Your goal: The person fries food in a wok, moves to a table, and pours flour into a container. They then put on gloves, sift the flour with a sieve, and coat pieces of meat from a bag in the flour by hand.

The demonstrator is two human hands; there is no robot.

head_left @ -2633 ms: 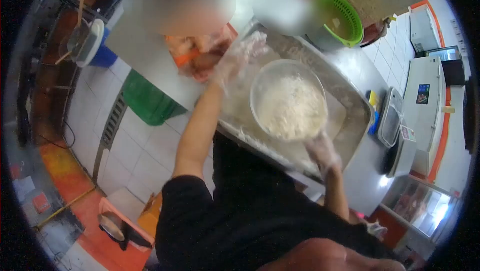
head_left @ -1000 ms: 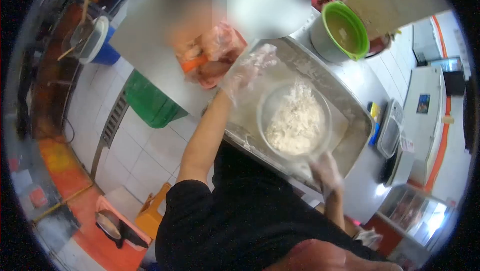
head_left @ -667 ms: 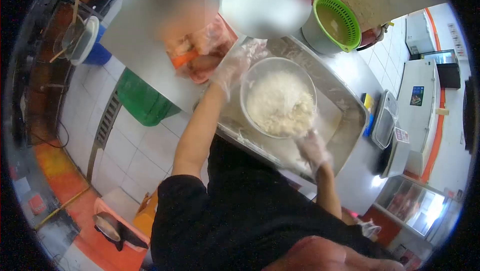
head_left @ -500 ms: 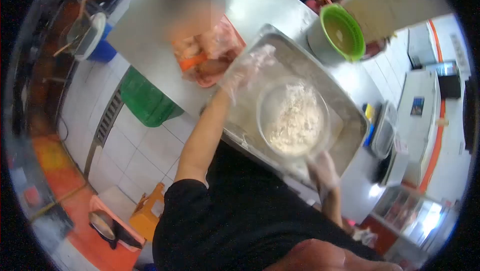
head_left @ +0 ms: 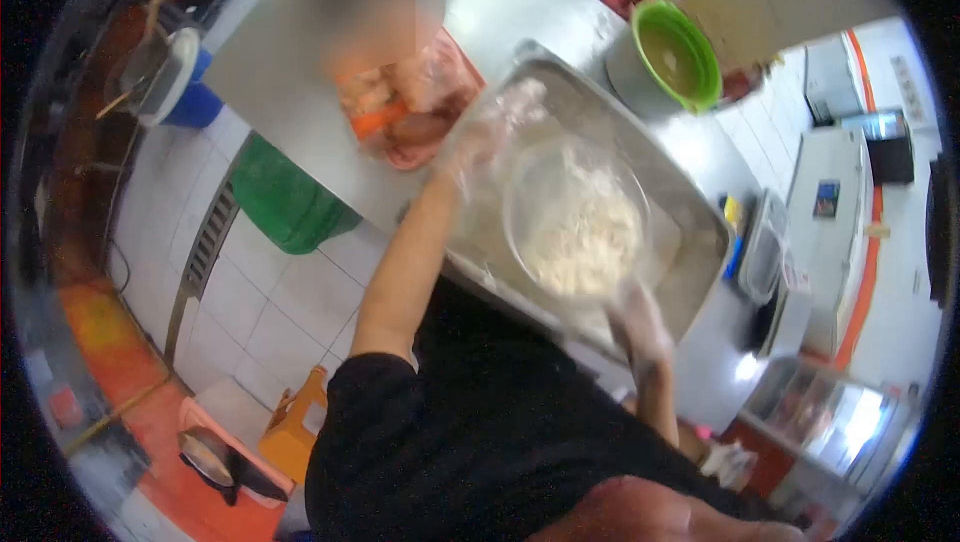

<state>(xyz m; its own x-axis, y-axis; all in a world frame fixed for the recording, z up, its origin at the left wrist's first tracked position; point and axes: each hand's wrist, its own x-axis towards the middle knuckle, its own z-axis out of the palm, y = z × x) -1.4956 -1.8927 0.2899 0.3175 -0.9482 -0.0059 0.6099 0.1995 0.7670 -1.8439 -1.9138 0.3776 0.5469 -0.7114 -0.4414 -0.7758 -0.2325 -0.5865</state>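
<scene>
A clear round bowl [head_left: 520, 232] holds pale, floury pieces [head_left: 585, 247], heaped toward its lower side, over a large metal tray [head_left: 690, 287]. At the bowl's near rim, my right hand [head_left: 642, 327], in a thin clear glove, is closed on the edge, somewhat blurred. My left hand [head_left: 495, 130], also in a clear glove, is over the tray's far left part, beside the bowl. Its whitened fingers are stretched out, with no object visible in them.
Left of the metal tray, an orange-red tray [head_left: 468, 67] of raw meat [head_left: 415, 102] lies on the steel table [head_left: 290, 147], near a blurred person. A green basket [head_left: 712, 82] sits in a pale bucket [head_left: 632, 82] at the far right. Below the table is a green container [head_left: 285, 197].
The floury pieces have shifted and gathered lower in the bowl. The bowl and my right hand appear slightly farther left, with a small shift of the whole view. My left hand stays beside the bowl.
</scene>
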